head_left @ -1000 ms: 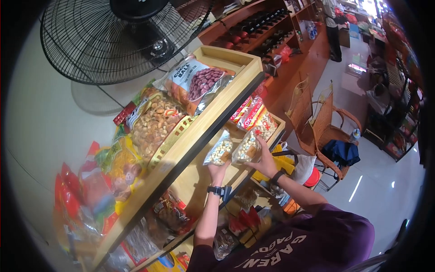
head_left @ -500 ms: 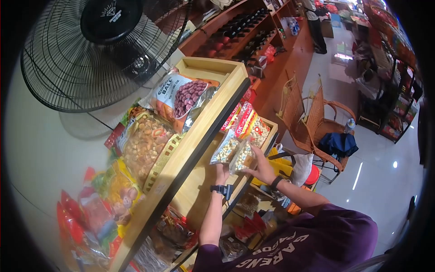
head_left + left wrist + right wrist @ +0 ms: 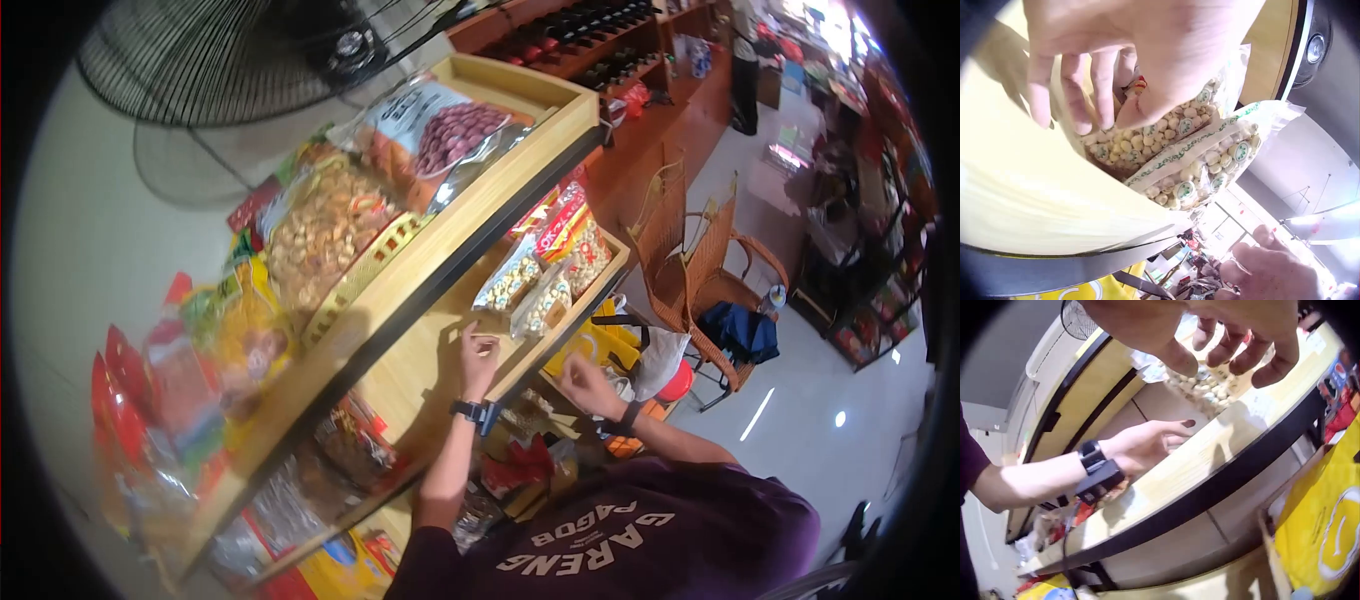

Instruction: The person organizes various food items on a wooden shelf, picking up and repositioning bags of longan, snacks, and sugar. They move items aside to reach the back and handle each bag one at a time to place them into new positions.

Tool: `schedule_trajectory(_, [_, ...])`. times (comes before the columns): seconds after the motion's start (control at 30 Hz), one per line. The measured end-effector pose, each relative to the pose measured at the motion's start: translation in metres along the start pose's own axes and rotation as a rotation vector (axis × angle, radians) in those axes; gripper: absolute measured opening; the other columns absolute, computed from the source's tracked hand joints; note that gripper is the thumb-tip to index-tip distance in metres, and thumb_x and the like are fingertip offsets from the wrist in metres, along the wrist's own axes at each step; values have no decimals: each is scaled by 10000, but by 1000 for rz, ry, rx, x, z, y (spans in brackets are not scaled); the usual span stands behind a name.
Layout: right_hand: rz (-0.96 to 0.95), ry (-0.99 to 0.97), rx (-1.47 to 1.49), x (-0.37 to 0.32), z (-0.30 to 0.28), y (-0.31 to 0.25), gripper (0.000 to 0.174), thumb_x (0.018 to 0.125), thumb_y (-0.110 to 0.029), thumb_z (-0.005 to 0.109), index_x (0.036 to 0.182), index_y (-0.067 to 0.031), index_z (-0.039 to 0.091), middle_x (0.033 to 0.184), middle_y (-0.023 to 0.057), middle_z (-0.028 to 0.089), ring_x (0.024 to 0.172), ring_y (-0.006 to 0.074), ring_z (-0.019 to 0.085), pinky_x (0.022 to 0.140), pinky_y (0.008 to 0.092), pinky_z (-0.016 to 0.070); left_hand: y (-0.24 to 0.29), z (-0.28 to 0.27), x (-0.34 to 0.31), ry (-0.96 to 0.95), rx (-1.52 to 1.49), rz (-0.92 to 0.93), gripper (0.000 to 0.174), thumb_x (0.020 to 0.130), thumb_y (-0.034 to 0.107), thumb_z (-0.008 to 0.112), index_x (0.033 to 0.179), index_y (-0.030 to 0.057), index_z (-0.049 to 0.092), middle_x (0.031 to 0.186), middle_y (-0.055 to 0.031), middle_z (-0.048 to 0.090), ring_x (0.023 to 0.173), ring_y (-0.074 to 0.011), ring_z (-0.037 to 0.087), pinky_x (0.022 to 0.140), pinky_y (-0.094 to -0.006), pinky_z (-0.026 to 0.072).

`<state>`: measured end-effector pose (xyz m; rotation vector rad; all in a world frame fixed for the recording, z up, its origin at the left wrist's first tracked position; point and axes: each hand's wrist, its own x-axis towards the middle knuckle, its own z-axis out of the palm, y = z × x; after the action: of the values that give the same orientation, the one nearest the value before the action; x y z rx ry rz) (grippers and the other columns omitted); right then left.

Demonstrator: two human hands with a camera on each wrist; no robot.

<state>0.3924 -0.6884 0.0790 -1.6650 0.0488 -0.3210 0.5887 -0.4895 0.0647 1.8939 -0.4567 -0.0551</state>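
Two clear bags [image 3: 543,304] lie on the wooden shelf [image 3: 410,365], both hands empty.
Right of centre in the head view, they sit side by side against red-and-yellow packs [image 3: 572,232]. The left hand [image 3: 479,362] is near them, fingers loosely bent; the right hand [image 3: 590,387], also relaxed, hangs apart, lower right.
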Motion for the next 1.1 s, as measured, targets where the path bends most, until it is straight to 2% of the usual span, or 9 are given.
schedule_trajectory(0.13, [-79,-1093,315,14,18,-50,494,948,-64,683,671,-68,273,656,-29,214,620,77,232,557,319,234,-16,-33,-20,46,125,-58,328,896,51,669,1218,60,607,810,-44,676,750,-131,636,705,-296,515])
schedule_trajectory(0.2, [-20,-1295,473,18,29,-87,566,964,-111,704,669,-74,222,624,-37,171,597,77,187,545,332,207,-11,-43,-33,72,240,-46,250,867,54,672,1114,84,656,770,-82,664,708,-196,646,663,-341,522])
schedule_trajectory(0.3, [-162,-1629,766,29,52,-144,563,951,-77,686,589,-67,255,543,29,209,475,139,230,503,351,202,-30,-35,-50,462,566,437,159,804,50,665,944,112,706,826,-155,671,742,-365,637,626,-454,526])
schedule_trajectory(0.37, [-94,-2001,1008,33,78,-190,550,944,-67,667,567,-66,267,505,45,244,431,178,281,483,362,214,-25,-28,-54,504,579,321,175,845,97,631,993,139,714,851,-159,693,821,-374,678,679,-473,539])
schedule_trajectory(0.47, [-267,-2508,1179,-43,117,-230,517,930,-64,636,545,-68,289,486,9,279,414,135,312,458,354,228,12,-31,-59,210,675,-159,245,875,192,582,1086,145,697,983,-194,716,922,-394,686,837,-520,534])
schedule_trajectory(0.57, [227,-2831,1085,-90,117,-233,472,911,-56,615,544,-58,318,498,-25,290,439,80,303,455,330,239,9,-33,-59,194,593,-194,226,858,174,593,1043,112,708,951,-198,723,919,-394,683,871,-503,518])
schedule_trajectory(0.73, [300,-2850,1105,-99,98,-218,452,897,-49,612,544,-46,331,504,-44,276,466,55,284,456,303,245,0,-28,-55,261,611,-188,192,840,178,609,988,106,709,884,-208,720,872,-401,686,820,-506,526])
schedule_trajectory(0.8, [272,-2820,1161,-94,93,-214,460,899,-49,613,539,-51,326,496,-39,275,460,59,286,454,301,244,-3,-27,-51,274,715,-186,197,848,223,631,1026,170,697,846,-94,746,843,-326,709,802,-462,538])
schedule_trajectory(1.1, [103,-2791,1243,-100,50,-197,426,879,-87,617,524,-14,393,454,-2,347,439,98,321,460,326,280,-2,-26,-48,217,707,-277,192,879,225,609,1041,167,693,878,-106,744,898,-327,700,844,-460,515])
